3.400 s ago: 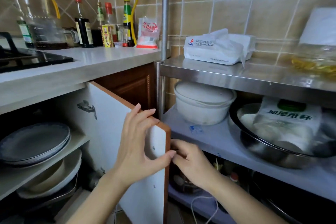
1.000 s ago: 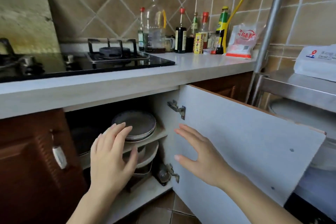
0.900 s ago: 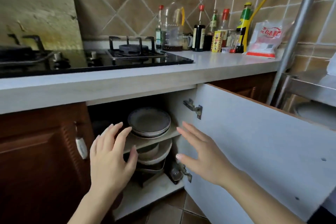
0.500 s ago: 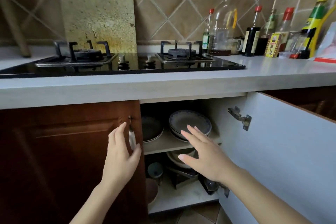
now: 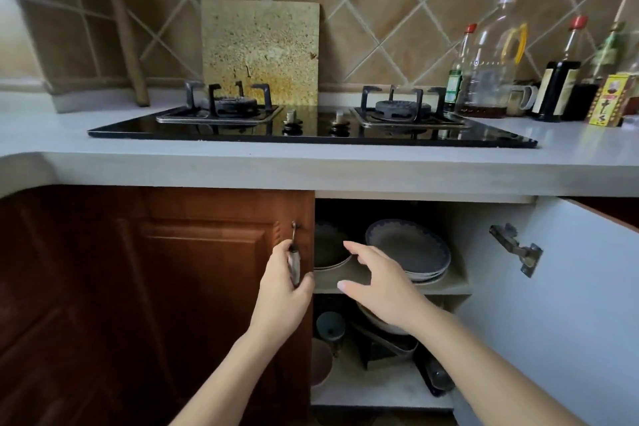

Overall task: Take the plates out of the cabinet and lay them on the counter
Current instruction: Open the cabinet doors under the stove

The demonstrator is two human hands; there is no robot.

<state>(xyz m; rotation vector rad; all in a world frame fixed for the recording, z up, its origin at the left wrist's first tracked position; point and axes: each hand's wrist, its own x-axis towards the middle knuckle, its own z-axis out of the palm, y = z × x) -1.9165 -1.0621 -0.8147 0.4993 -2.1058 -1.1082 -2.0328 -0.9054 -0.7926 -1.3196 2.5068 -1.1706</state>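
Observation:
The cabinet under the counter point(image 5: 311, 166) stands half open: its right door point(image 5: 560, 304) is swung wide, its left door point(image 5: 155, 287) is closed. On the upper shelf point(image 5: 446, 287) sits a stack of blue-rimmed plates point(image 5: 411, 249), with a second stack of plates point(image 5: 326, 249) to its left, partly hidden behind the left door. My left hand point(image 5: 283, 290) grips the white handle point(image 5: 294, 264) of the left door. My right hand point(image 5: 377, 284) hovers open, palm down, in front of the shelf between the two stacks, touching nothing.
A black two-burner gas hob point(image 5: 311, 128) fills the middle of the counter. Oil and sauce bottles point(image 5: 494, 59) crowd the far right. Bowls and pots point(image 5: 383, 328) fill the cabinet's lower shelf. A stained board point(image 5: 259, 52) leans on the tiled wall.
My view has swung left from the steel rack to the hob. My left hand moved from the open door to the left door's handle and closed on it. My right hand reached toward the shelf.

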